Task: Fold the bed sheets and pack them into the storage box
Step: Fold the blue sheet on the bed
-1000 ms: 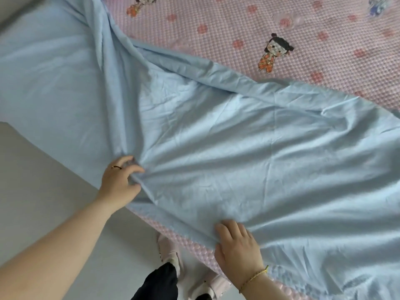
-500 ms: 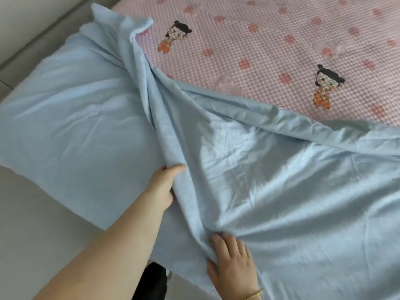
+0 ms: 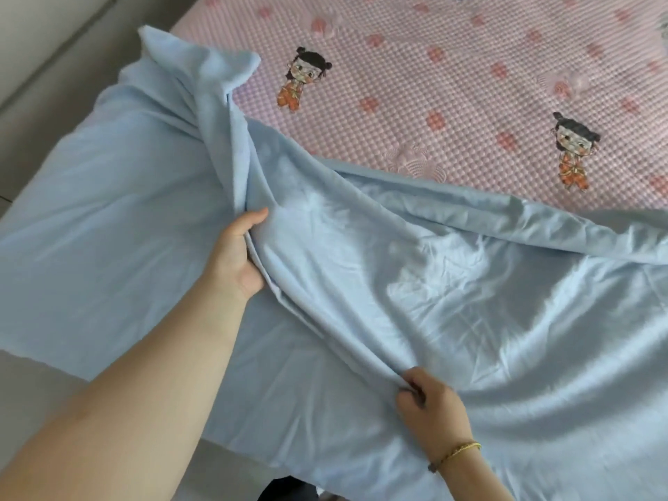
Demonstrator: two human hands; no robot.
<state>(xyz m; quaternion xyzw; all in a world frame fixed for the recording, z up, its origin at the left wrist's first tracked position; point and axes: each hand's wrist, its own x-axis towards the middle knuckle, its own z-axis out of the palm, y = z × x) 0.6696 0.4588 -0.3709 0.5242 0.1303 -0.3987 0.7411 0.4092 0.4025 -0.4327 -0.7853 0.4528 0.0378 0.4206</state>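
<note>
A light blue bed sheet (image 3: 452, 283) lies spread and wrinkled over the near side of the bed, with its left part hanging over the bed's edge. A raised ridge of cloth runs diagonally across it. My left hand (image 3: 238, 254) grips the ridge near the middle, thumb on top and fingers hidden under the fold. My right hand (image 3: 430, 403), with a gold bracelet on the wrist, pinches the same ridge lower down near the bed's front edge. No storage box is in view.
A pink checkered mattress cover (image 3: 470, 85) with cartoon figures shows bare on the far side of the bed. Grey floor (image 3: 43, 66) lies to the left and below the hanging sheet.
My left hand has slid further up the fold, away from me. My right hand has gone from lying flat on the sheet to pinching the ridge. The fold has been pulled taller and longer.
</note>
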